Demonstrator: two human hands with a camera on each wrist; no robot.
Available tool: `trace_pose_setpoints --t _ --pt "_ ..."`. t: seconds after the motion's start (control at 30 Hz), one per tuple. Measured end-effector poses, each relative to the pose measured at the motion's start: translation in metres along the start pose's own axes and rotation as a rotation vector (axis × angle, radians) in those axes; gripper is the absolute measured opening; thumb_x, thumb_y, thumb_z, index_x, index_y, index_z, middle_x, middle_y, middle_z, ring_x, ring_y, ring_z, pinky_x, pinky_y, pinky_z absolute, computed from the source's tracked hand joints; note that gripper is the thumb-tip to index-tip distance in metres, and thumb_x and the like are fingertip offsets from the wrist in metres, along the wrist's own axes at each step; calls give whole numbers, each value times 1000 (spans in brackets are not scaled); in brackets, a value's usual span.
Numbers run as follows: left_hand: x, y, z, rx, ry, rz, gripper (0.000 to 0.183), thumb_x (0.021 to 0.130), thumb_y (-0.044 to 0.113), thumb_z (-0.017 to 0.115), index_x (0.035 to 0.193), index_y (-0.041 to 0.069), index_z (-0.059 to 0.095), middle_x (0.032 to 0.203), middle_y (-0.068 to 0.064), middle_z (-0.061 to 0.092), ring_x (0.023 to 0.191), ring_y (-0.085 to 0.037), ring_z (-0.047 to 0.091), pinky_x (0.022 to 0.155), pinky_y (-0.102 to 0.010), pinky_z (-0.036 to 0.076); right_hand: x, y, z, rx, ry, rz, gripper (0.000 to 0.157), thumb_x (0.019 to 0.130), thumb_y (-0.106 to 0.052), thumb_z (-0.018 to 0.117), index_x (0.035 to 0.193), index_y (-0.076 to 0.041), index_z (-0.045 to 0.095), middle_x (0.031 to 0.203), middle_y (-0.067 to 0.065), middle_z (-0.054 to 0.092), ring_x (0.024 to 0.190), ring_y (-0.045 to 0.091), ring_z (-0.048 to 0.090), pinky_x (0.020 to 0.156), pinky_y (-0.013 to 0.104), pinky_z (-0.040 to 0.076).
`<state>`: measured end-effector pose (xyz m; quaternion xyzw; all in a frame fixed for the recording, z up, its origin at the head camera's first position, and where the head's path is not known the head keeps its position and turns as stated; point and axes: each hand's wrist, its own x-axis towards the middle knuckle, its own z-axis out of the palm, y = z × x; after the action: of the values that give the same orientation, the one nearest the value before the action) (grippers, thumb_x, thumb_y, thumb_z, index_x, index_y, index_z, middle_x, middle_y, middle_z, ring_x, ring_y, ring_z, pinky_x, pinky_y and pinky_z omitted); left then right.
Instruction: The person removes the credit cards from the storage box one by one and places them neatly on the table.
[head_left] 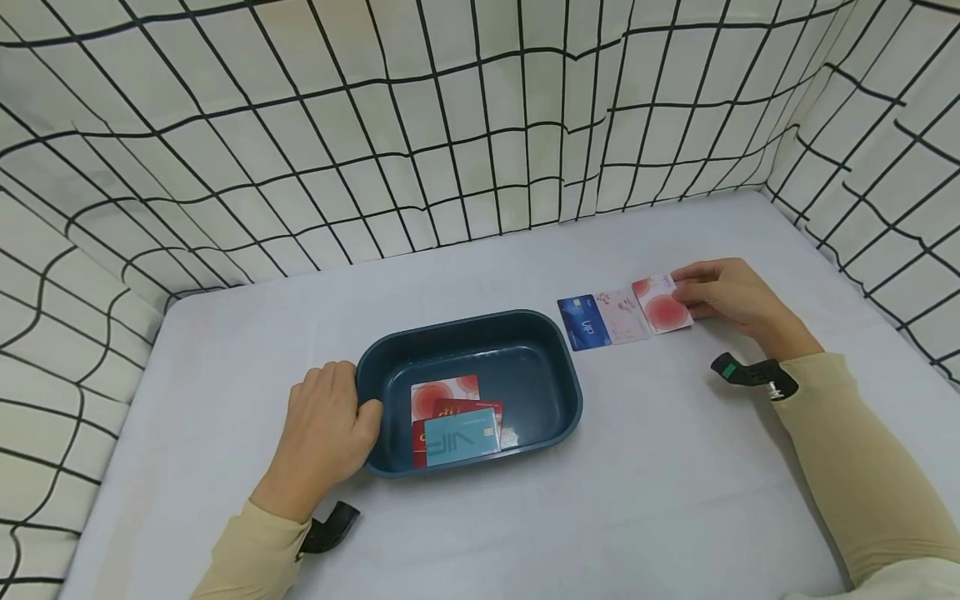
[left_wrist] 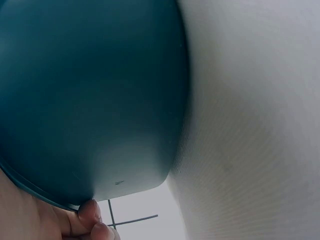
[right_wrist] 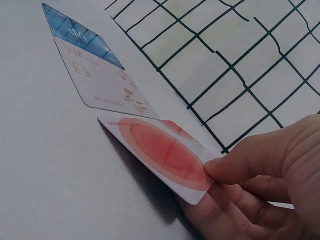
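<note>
Between thumb and fingers my right hand (head_left: 731, 300) pinches the edge of a white card with red circles (right_wrist: 162, 155), tilted just over the table. In line to its left lie a pale pink VIP card (head_left: 622, 316) and a blue VIP card (head_left: 583, 322). My left hand (head_left: 321, 433) grips the left rim of a dark teal plastic tray (head_left: 536, 392), thumb over the rim. Inside the tray, at its left, overlap a light blue VIP card (head_left: 461, 437), red cards (head_left: 418, 450) partly hidden under it, and another red-circle card (head_left: 442, 390).
A white cloth covers the table (head_left: 637, 500). Behind it and along both sides rise white walls with a black grid (head_left: 480, 125). Each wrist carries a black camera mount, such as the one on the right wrist (head_left: 753, 373).
</note>
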<state>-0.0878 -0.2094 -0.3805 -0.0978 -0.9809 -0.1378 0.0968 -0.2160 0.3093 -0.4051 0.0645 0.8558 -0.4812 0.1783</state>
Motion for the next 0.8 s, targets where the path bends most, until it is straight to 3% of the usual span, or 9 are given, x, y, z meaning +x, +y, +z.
trace_pose_setpoints --t 0.5,0.8 --pt "0 0 0 -3 1 -7 14 85 14 50 86 0 51 74 -12 47 72 -28 42 68 -36 29 -3 -2 1 -86 6 36 55 102 -25 62 149 0 49 150 25 47 108 24 58 76 15 55" --pt "-1 0 1 10 21 10 15 85 15 51 85 0 51 72 -11 46 70 -27 40 67 -36 27 -4 -5 4 -95 27 27 54 100 -25 65 145 0 53 139 24 55 97 18 61 76 16 56"
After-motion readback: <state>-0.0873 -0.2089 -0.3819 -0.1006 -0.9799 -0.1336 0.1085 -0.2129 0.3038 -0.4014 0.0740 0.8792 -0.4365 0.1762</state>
